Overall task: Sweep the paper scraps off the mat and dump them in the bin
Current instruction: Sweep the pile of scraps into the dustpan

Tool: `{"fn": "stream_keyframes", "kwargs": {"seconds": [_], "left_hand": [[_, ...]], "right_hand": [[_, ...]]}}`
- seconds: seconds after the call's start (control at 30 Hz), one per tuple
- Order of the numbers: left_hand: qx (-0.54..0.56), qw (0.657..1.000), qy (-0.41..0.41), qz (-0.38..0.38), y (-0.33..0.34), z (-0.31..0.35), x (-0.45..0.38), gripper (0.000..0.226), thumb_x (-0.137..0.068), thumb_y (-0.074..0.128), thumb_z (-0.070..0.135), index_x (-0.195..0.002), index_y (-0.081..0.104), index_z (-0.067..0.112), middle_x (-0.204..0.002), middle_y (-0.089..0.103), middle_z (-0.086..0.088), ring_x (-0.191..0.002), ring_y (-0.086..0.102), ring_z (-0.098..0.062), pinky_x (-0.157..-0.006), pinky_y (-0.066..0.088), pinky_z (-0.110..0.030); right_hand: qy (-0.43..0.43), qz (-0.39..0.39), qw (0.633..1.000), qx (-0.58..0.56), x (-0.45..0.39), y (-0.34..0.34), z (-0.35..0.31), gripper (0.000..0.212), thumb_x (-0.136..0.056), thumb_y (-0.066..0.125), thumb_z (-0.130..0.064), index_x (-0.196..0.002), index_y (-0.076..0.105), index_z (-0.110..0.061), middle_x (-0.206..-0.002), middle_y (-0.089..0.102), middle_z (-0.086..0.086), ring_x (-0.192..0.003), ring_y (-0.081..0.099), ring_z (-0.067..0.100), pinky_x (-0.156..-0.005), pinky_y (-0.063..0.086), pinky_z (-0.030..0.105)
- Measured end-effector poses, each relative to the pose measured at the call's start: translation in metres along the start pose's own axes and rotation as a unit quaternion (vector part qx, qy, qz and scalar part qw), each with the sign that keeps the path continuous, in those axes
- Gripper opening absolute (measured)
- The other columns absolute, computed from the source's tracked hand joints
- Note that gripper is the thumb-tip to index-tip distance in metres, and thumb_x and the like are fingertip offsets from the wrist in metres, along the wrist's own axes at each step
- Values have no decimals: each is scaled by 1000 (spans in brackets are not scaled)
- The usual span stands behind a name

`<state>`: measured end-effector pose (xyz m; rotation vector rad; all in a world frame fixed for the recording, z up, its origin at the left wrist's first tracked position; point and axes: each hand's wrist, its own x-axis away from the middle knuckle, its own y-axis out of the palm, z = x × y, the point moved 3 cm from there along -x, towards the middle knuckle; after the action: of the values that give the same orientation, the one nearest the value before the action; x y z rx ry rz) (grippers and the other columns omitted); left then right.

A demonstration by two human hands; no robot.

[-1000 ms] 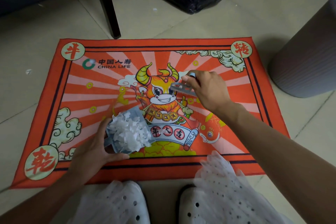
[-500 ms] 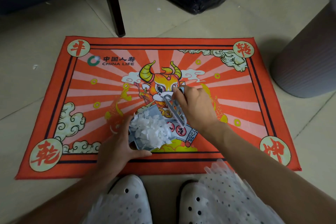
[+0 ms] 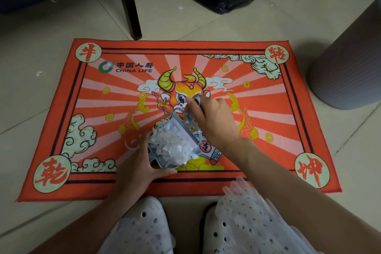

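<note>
Many white paper scraps (image 3: 174, 146) heap in the dustpan (image 3: 156, 158) gripped by left-hand fingers (image 3: 144, 163); right-hand fingers (image 3: 193, 107) grasp the brush (image 3: 190, 122).

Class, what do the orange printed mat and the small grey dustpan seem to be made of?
Orange printed mat: likely woven fabric, matte, with a soft slightly wavy edge. Small grey dustpan: probably moulded plastic, smooth with a faint sheen; it holds white paper scraps.

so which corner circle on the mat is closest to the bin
The top right circle, on the mat corner beside the grey bin; the other three lie farther off.
</note>
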<state>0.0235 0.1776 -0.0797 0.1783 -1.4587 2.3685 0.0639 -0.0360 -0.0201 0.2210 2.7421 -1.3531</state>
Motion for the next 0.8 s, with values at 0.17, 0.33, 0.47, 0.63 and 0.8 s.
{"fn": "stream_keyframes", "kwargs": {"seconds": [0.17, 0.33, 0.47, 0.63, 0.8], "left_hand": [[15, 1000, -4, 13, -2, 0, 1, 130, -42, 71, 75, -153, 24, 25, -134, 59, 2, -112, 62, -24, -72, 41, -25], [36, 999, -12, 16, -2, -4, 3, 127, -44, 76, 74, -151, 25, 29, -130, 62, 4, -107, 64, -24, -71, 46, -27], [31, 999, -13, 12, -2, -6, 1, 128, -44, 76, 73, -152, 24, 28, -130, 61, 3, -107, 64, -24, -67, 39, -24], [40, 999, -16, 2, -5, -13, -9, 131, -37, 63, 87, -149, 19, 37, -127, 64, 6, -98, 69, -23, -64, 50, -30], [39, 999, -12, -6, -8, -11, -12, 130, -37, 63, 85, -149, 21, 35, -129, 62, 5, -93, 69, -21, -60, 47, -28]], "right_hand": [[8, 48, 998, 36, -14, -24, 4, 56, -97, 28, -52, -74, 67, -19, -58, 62, 2, -54, 58, 25, -51, 46, 39], [19, 84, 995, 47, -25, -40, 14, 52, -98, 32, -52, -74, 65, -20, -62, 66, 1, -61, 61, 30, -56, 48, 41], [37, 97, 992, 75, -35, -48, 24, 59, -96, 25, -59, -76, 63, -19, -65, 65, 5, -65, 59, 34, -57, 48, 42], [49, 101, 989, 97, -48, -57, 32, 53, -99, 31, -55, -79, 65, -19, -67, 65, 4, -65, 59, 32, -59, 49, 39], [45, 81, 989, 118, -55, -49, 38, 54, -98, 27, -59, -80, 62, -22, -68, 63, 4, -65, 58, 32, -58, 48, 39]]}}
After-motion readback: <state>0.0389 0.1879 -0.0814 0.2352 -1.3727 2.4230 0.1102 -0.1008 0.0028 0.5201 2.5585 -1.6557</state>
